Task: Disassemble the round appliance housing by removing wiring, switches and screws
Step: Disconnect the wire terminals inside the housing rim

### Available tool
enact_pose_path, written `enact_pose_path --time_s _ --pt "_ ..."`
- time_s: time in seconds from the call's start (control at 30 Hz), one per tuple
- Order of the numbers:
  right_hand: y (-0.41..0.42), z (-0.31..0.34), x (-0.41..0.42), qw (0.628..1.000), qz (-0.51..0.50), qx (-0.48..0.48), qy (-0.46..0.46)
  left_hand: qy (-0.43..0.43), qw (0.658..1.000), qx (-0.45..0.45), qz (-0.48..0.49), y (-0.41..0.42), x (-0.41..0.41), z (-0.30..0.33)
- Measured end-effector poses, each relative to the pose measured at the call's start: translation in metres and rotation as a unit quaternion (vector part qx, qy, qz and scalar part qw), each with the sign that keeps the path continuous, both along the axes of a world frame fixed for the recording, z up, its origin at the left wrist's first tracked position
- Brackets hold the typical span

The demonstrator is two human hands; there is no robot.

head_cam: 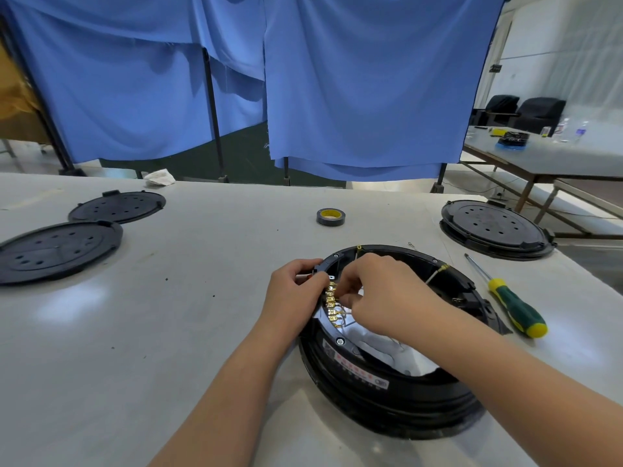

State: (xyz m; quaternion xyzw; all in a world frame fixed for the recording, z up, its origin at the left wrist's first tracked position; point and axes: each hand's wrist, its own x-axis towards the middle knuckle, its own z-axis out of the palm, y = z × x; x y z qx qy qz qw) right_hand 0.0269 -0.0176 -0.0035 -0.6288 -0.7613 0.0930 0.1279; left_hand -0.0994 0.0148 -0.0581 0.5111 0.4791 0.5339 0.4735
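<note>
While curled over the left rim of the round black housing (pixel 387 396), left hand (pixel 296 291) grips that edge, thumb toward the inside, fingers wrapped on the outer wall. Right hand (pixel 374 291) reaches in from the other side, fingertips bunched and pinching at the row of brass terminals (pixel 331 303) set along the inner left wall; exactly which terminal or wire is pinched cannot be told. Housing sits on the pale counter (pixel 188 318), near its front edge, right of centre, open side up, with white lining (pixel 387 348) visible inside and a thin yellow-tipped wire (pixel 438 273) crossing the far right of the opening. Just right of the housing, apart from it, lies a green-and-yellow screwdriver (pixel 509 303). Beyond, a roll of black tape (pixel 331 217). Far right, another round black unit (pixel 495 229); far left, two flat black perforated covers (pixel 60 247). Behind the counter hang blue curtains (pixel 354 89).
</note>
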Motion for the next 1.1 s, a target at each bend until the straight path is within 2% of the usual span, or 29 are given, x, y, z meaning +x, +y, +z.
enact_pose_path --time_s 0.1,0.33,0.53,0.73,0.93,1.1 --pt "0.0 0.004 0.003 0.999 0.035 -0.007 -0.011 -0.003 1.0 -0.003 0.001 0.0 0.0 0.0" --pt "-0.006 -0.002 -0.006 0.999 -0.007 0.023 -0.037 0.005 1.0 -0.001 -0.001 0.0 -0.001 -0.001" --pt "-0.002 0.004 0.004 0.997 0.058 0.014 -0.039 0.0 1.0 0.002 0.002 0.0 0.0 -0.001" --pt "-0.006 -0.005 -0.003 0.998 0.003 0.044 -0.033 0.005 1.0 0.002 0.001 0.0 0.0 -0.001" --pt "-0.002 0.002 0.005 0.997 0.057 0.027 -0.033 0.002 1.0 0.001 -0.002 0.0 0.0 -0.002" --pt "-0.005 -0.006 0.002 0.999 0.006 0.047 -0.01 0.0 1.0 0.0 0.001 0.0 0.0 -0.001"
